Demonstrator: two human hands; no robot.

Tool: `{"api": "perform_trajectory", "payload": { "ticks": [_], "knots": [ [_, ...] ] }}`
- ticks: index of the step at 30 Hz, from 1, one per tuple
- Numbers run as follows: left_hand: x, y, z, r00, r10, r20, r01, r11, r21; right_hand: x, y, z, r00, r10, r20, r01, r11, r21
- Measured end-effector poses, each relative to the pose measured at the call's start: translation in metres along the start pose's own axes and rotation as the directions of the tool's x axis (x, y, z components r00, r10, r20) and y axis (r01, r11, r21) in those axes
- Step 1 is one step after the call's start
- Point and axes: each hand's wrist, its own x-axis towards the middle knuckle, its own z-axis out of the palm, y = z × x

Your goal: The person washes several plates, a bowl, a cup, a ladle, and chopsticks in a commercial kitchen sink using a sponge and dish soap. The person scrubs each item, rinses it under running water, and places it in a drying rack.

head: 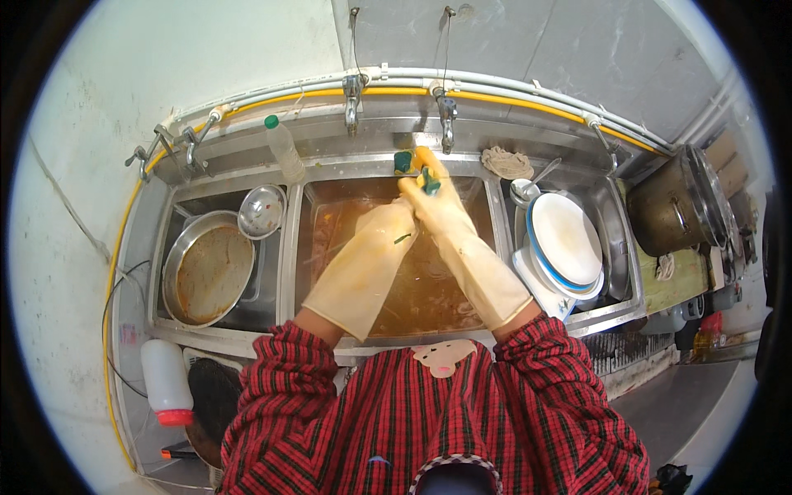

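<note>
Both my hands wear long cream-yellow rubber gloves above the middle sink basin [304, 260], which holds murky brown water [427, 291]. In my right hand [435, 197] is a green-and-yellow scouring sponge [429, 182], gripped between thumb and fingers. My left hand [390, 216] meets the heel of the right one; its fingers are largely hidden, so its grip is unclear. A scrap of green leaf [402, 238] sticks to the left glove. On the basin's back rim, close to my right fingertips, sits a second green-and-yellow sponge [404, 163].
The left basin contains a large round metal pan [213, 275] and a metal bowl [262, 211]. Stacked plates [566, 238] and a small bowl [523, 190] occupy the right basin. Taps [447, 120] overhang the back edge, near a plastic bottle [286, 151] and a cloth [507, 162]. A stockpot [668, 204] stands far right.
</note>
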Motion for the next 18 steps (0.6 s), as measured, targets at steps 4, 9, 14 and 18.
{"api": "perform_trajectory", "payload": {
  "ticks": [4, 9, 14, 18],
  "knots": [
    [0.011, 0.000, -0.007, 0.955, -0.280, 0.100, 0.270, 0.957, 0.104, 0.007, 0.013, -0.020, 0.999, 0.041, -0.025, -0.034, 0.968, 0.251],
    [0.005, -0.017, -0.030, 0.822, -0.533, 0.199, 0.529, 0.845, 0.080, 0.003, 0.026, -0.050, 0.961, 0.192, 0.200, -0.268, 0.828, 0.492],
    [-0.030, -0.039, -0.049, 0.989, -0.149, 0.011, 0.145, 0.973, 0.180, 0.006, 0.026, -0.062, 0.996, 0.045, 0.082, -0.054, 0.992, 0.113],
    [-0.023, -0.032, -0.048, 0.988, 0.102, 0.116, -0.140, 0.909, 0.393, 0.010, 0.011, -0.054, 0.861, -0.093, 0.499, 0.487, 0.433, -0.759]
  ]
}}
